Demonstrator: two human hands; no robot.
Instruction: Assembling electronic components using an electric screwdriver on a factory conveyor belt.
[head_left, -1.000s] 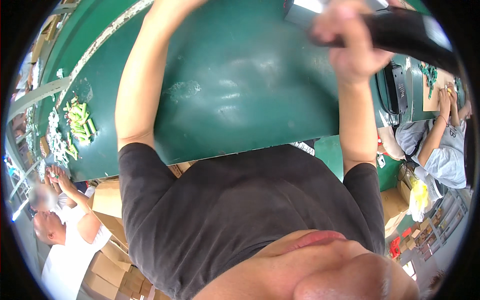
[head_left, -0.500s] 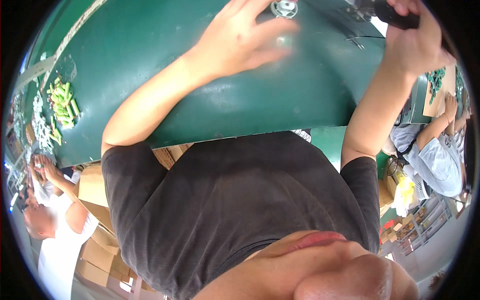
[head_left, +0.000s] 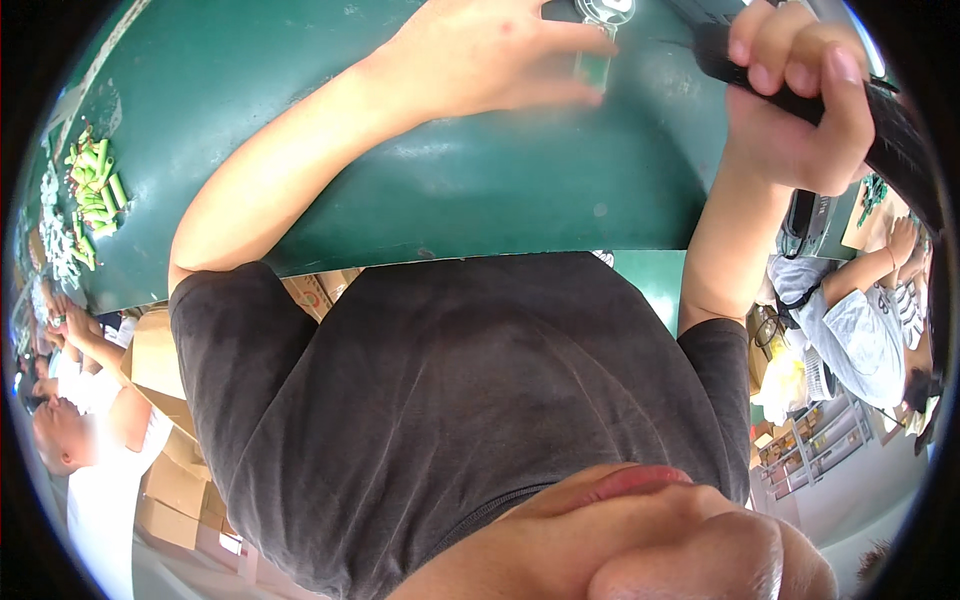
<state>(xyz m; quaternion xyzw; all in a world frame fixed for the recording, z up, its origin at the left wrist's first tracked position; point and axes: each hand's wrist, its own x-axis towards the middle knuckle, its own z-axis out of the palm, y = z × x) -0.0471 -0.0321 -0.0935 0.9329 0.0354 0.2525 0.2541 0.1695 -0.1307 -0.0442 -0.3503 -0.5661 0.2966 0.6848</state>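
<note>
My left hand [head_left: 500,60] is over the green table [head_left: 450,200] near the top edge, with its visible fingers stretched apart and slightly blurred. Beside those fingertips lies a small white round part [head_left: 605,10] with a wheel-like face, cut off by the frame's edge. A narrow pale, see-through piece [head_left: 594,68] shows below it, between two fingers. My right hand [head_left: 800,100], raised at the upper right, is wrapped round a long black tool [head_left: 715,55]. Its dark end points up and left; the exact kind cannot be made out.
Several light-green cylindrical pieces [head_left: 97,185] lie in a pile at the table's left, next to pale small parts [head_left: 55,230]. A person in white [head_left: 110,450] is at the left, another in grey [head_left: 850,330] at the right. Cardboard boxes [head_left: 165,370] stand below the table.
My right hand has come down and nearer, bringing the black tool more fully into view. My left hand has shifted slightly up and right. The whole view has moved a little.
</note>
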